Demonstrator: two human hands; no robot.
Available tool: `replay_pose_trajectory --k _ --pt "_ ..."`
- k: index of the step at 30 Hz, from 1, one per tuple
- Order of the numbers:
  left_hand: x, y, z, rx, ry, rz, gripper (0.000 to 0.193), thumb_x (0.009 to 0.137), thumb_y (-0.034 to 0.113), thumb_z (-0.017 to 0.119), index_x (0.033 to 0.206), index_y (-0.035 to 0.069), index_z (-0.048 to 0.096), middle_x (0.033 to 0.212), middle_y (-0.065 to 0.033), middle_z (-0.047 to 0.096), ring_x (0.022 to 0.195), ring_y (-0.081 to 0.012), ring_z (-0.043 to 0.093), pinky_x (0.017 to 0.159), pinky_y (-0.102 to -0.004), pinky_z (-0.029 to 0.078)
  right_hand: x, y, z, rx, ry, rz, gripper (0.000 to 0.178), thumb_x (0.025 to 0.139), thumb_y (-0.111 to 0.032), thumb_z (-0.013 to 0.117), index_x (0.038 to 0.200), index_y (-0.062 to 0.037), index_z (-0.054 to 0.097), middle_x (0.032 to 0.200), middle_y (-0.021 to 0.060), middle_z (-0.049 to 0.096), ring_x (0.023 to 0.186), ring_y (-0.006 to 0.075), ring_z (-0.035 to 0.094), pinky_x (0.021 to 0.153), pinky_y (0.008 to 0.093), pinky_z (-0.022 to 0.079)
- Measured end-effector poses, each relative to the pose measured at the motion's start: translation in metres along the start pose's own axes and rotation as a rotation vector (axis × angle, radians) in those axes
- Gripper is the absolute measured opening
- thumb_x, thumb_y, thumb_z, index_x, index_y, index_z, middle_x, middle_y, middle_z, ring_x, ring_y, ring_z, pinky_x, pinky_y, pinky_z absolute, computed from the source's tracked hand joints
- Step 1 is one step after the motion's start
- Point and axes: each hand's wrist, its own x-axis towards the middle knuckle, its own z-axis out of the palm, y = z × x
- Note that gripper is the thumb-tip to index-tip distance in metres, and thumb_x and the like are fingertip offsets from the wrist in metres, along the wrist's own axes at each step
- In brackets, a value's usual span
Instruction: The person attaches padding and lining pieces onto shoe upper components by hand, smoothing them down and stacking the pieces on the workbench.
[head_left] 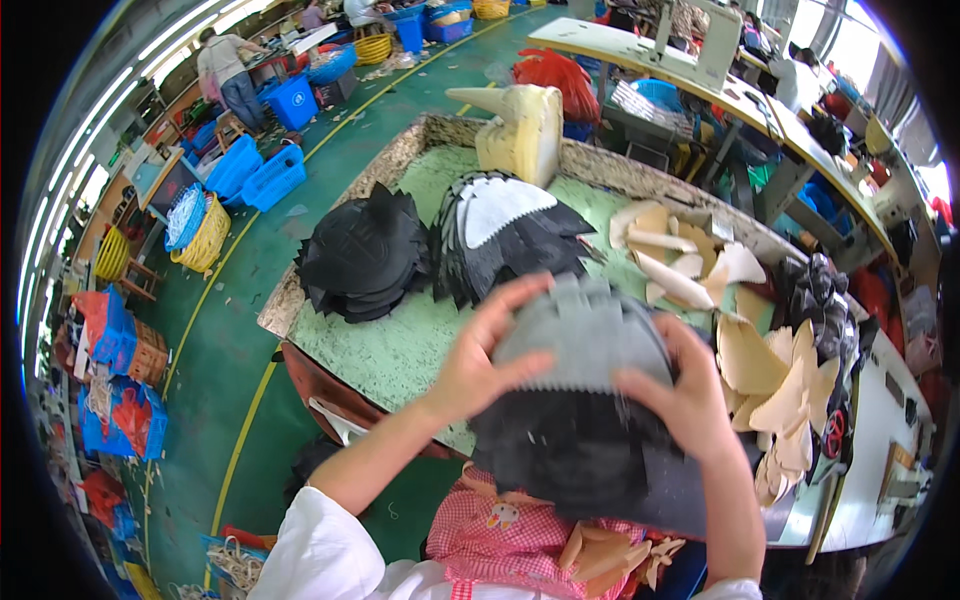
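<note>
My left hand (487, 352) and my right hand (690, 392) grip a grey curved piece (585, 335) with a notched edge from its two sides, thumbs on the near face. Below and partly behind it is a stack of black sheet pieces (565, 450) over my lap, somewhat blurred. Beyond my left hand, a pile of black notched pieces (365, 255) lies on the green work surface (360, 350). Next to it is a fanned stack of black pieces (470, 260) topped by a white one (505, 208).
A cream container (535, 135) with a protruding handle stands at the far edge. Beige cut pieces (760, 365) and red-handled scissors (834, 434) lie to the right. A sewing machine (705, 45) is on a bench behind. Blue baskets (273, 178) stand on the floor left; a person (230, 75) works farther off.
</note>
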Motion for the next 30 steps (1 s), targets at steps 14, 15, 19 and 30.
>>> replay_pose_trajectory --k 14,15,19,30 --pt "0.089 -0.082 -0.117 1.149 0.347 0.093 0.06 0.102 0.033 0.038 0.145 -0.006 0.023 0.142 -0.0281 0.039 0.131 -0.0427 0.039 0.11 -0.0473 0.029 0.238 0.099 0.031 -0.139 -0.342 0.457 0.101 0.074 -0.068 0.066 0.138 0.0059 0.043 0.13 0.0209 0.055 0.114 0.0263 0.058 0.098 0.0343 0.044" --pt "0.09 -0.085 -0.118 1.148 0.35 0.089 0.06 0.102 0.033 0.038 0.145 -0.006 0.023 0.142 -0.0281 0.039 0.131 -0.0427 0.039 0.11 -0.0473 0.029 0.238 0.084 0.028 -0.17 -0.365 0.502 0.097 0.074 -0.069 0.065 0.134 0.0061 0.049 0.126 0.0175 0.058 0.109 0.0222 0.06 0.094 0.0324 0.046" --pt "0.091 -0.097 -0.118 0.764 0.463 0.087 0.052 0.104 0.029 0.035 0.146 -0.001 0.028 0.144 -0.0234 0.041 0.131 -0.043 0.038 0.111 -0.0478 0.027 0.264 0.092 0.03 -0.142 -0.61 0.64 0.097 0.073 -0.069 0.065 0.133 0.0061 0.05 0.126 0.0182 0.058 0.11 0.0228 0.06 0.095 0.033 0.045" --pt "0.062 -0.053 -0.083 1.15 0.455 0.341 0.048 0.094 0.009 0.048 0.142 0.008 0.042 0.145 -0.0186 0.039 0.137 -0.0346 0.035 0.114 -0.048 0.024 0.268 0.084 0.038 -0.044 -0.606 0.515 0.092 0.071 -0.051 0.079 0.135 0.0056 0.044 0.121 0.0156 0.06 0.105 0.0198 0.062 0.092 0.0311 0.049"
